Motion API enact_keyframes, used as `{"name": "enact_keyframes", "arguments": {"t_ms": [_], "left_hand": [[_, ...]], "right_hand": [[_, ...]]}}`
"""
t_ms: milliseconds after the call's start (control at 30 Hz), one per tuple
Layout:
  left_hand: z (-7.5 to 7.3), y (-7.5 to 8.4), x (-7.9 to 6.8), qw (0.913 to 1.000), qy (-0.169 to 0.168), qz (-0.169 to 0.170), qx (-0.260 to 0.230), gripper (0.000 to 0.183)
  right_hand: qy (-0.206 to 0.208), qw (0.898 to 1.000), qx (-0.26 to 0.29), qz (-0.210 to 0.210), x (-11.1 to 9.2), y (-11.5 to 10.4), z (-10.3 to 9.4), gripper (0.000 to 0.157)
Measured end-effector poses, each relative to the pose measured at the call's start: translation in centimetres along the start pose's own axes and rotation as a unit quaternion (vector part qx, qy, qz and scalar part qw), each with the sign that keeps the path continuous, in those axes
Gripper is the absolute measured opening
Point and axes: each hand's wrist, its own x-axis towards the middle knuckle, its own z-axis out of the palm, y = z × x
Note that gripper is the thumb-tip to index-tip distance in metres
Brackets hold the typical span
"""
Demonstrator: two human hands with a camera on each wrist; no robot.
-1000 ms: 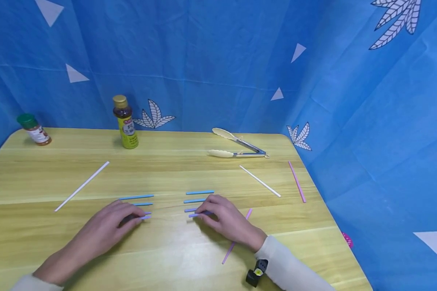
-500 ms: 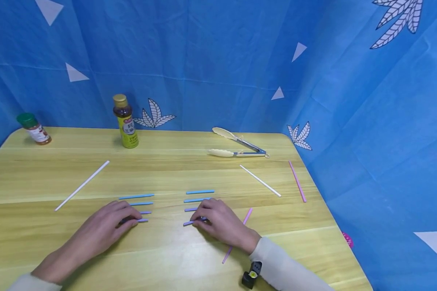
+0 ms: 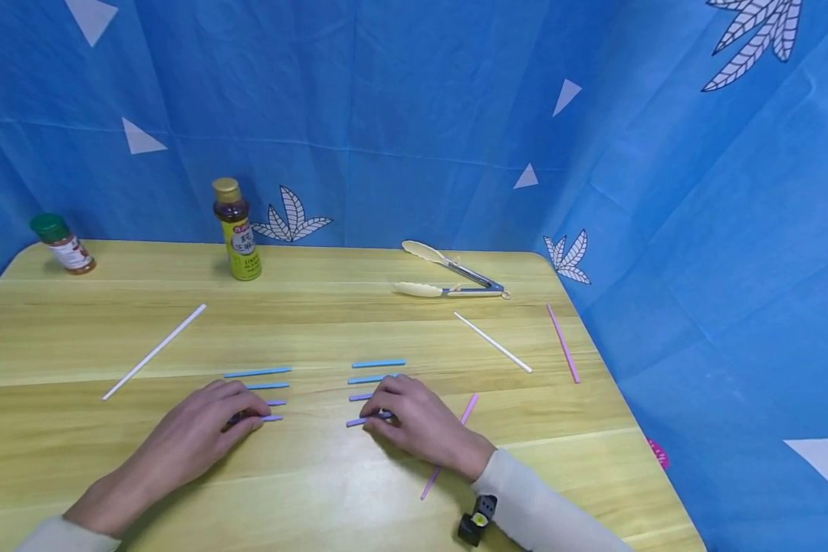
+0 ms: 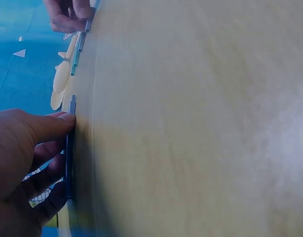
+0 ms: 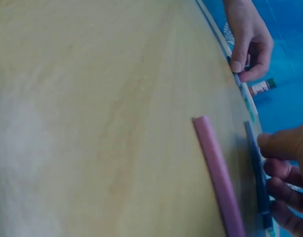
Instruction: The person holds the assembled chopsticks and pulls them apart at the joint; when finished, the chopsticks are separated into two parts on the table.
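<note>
In the head view, my left hand (image 3: 210, 422) pinches a thin purple stick (image 3: 272, 418) low over the wooden table, its thumb on the near side. My right hand (image 3: 417, 425) has thumb and fingertips at another purple stick (image 3: 355, 422), in line with the first. Beyond the left hand lie a blue stick (image 3: 258, 372), a second blue one (image 3: 269, 386) and a purple one (image 3: 276, 402). A matching row lies past the right hand: blue sticks (image 3: 378, 363) and a purple one (image 3: 360, 397). The fingers partly hide both nearest sticks.
A pink stick (image 3: 469, 409) passes under the right wrist; another pink stick (image 3: 563, 343) lies far right. White sticks (image 3: 154, 353) lie at either side. Tongs (image 3: 465, 280), a yellow-labelled bottle (image 3: 241, 238) and a green-capped jar (image 3: 65, 247) are at the back.
Both nearest purple sticks have come toward me, apart from the row behind. The right hand has shifted slightly left and nearer. In the last half second hardly anything has moved.
</note>
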Motion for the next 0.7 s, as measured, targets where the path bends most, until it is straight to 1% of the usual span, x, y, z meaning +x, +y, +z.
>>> {"name": "enact_keyframes", "arguments": {"t_ms": [100, 200, 300, 467, 567, 700], "left_hand": [[0.0, 0.0, 0.0, 1.0, 0.003, 0.002, -0.001, 0.032], [0.1, 0.0, 0.0, 1.0, 0.006, 0.004, -0.002, 0.032], [0.1, 0.0, 0.0, 1.0, 0.006, 0.004, -0.002, 0.032], [0.1, 0.0, 0.0, 0.9999, 0.008, 0.007, 0.0, 0.032], [0.1, 0.0, 0.0, 0.9999, 0.007, 0.007, 0.0, 0.032], [0.0, 0.0, 0.0, 1.0, 0.0, 0.002, 0.0, 0.031]], "right_hand": [[0.019, 1.0, 0.02, -0.011, -0.3, 0.5, -0.7, 0.009], [0.025, 0.998, 0.052, -0.011, -1.0, 1.5, -1.9, 0.011], [0.008, 0.997, 0.079, 0.005, -2.2, 3.0, -3.6, 0.013], [-0.026, 0.996, 0.088, 0.024, -4.7, 5.7, -5.7, 0.015], [-0.034, 0.995, 0.086, 0.02, -6.3, 7.0, -6.5, 0.016], [-0.05, 0.995, 0.084, 0.014, -7.7, 8.0, -7.0, 0.021]]}}
